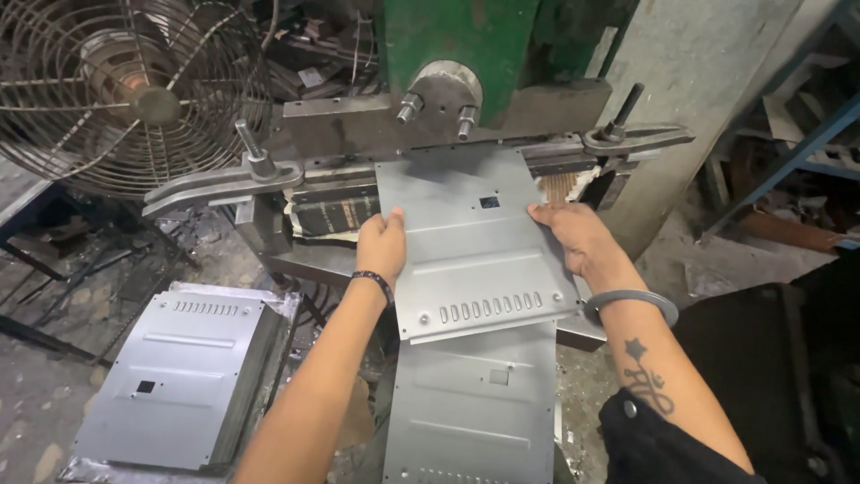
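Grimy workshop floor and scrap metal surround a green press (457, 45) with a grey steel bed (340, 134), clamped at both ends by bolted arms. On the bed lies a flat grey sheet (475, 251), punched with a small square hole and a row of slots near its near edge; its far edge sits under the press head, so it looks squared up against the tooling. Left hand (383, 246) presses on the sheet's left edge, fingers curled over it in a narrow grip, thumb on top. Right hand (578, 235) lies flat and spread on the right edge, pressing rather than clasping; one hand on each side keeps the sheet level and straight. Below the bed, toward the person, a second like sheet (475, 412) hangs or leans lower down, partly under the first. At lower left a stack (179, 376) of like sheets rests on the floor, near enough to reach. A wire-caged fan (125, 85) stands at upper left, facing the work spot.
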